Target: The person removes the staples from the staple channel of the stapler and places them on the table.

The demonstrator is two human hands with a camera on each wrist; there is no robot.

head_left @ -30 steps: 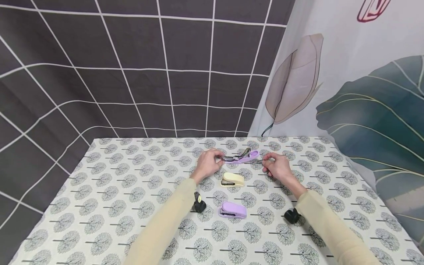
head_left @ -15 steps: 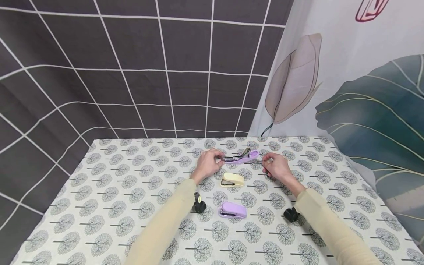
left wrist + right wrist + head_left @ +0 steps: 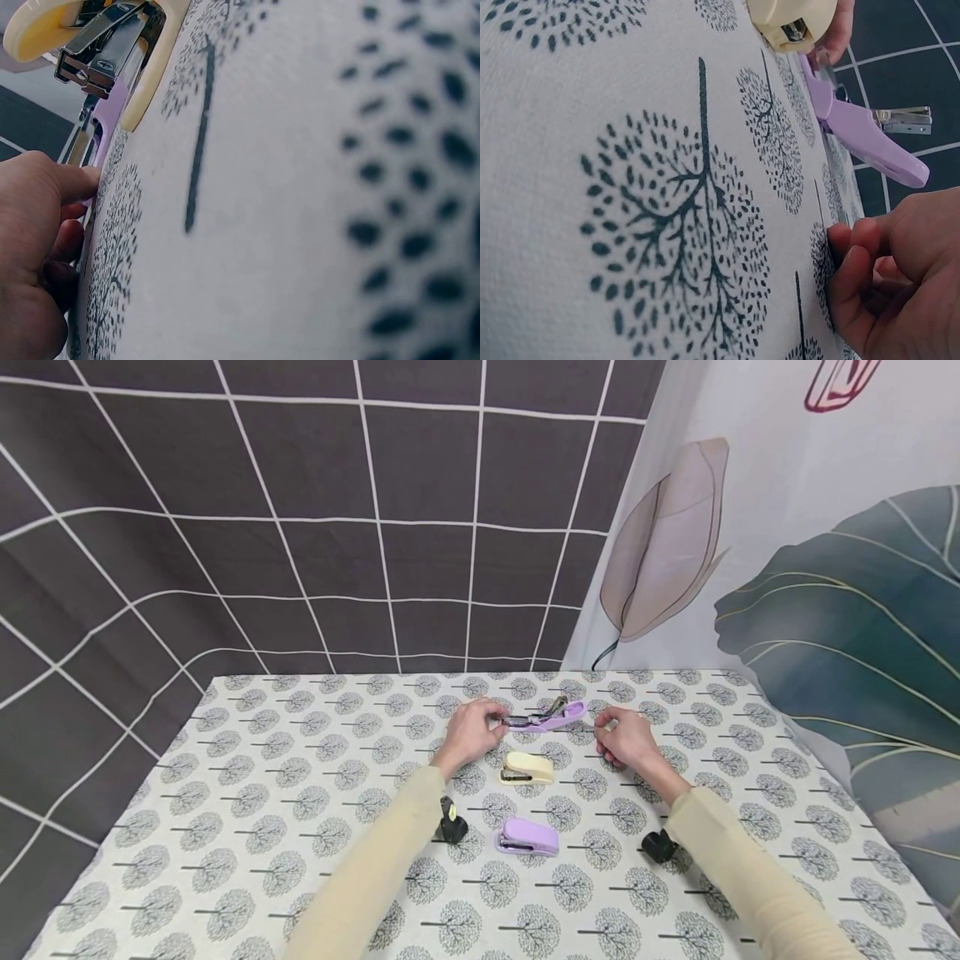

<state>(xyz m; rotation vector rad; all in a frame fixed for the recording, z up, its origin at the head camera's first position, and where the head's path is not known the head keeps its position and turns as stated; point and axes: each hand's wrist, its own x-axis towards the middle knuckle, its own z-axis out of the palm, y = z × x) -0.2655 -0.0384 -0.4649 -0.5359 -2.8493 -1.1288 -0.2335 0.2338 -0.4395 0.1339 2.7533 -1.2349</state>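
A purple stapler (image 3: 558, 718) lies opened out near the far side of the table, its metal magazine exposed and a metal part tilted up. My left hand (image 3: 471, 728) pinches its left end between thumb and fingers; the left wrist view shows the thumb (image 3: 79, 180) against that end. To the stapler's right, my right hand (image 3: 628, 735) is low over the cloth with curled fingers and thumb drawn together. Whether anything small sits between those fingertips is hidden, also in the right wrist view, where the fingers (image 3: 862, 240) reach the cloth.
A closed cream stapler (image 3: 528, 767) stands between the forearms, nearer than the opened one. Closer still is a closed purple stapler (image 3: 528, 836). A tree-print cloth (image 3: 300, 860) covers the table, with a dark gridded curtain (image 3: 300, 560) behind it.
A thin grey sliver at the right fingertips in the earlier frames is no longer discernible. The right hand has shifted only slightly; the left hand and the staplers stay in place.
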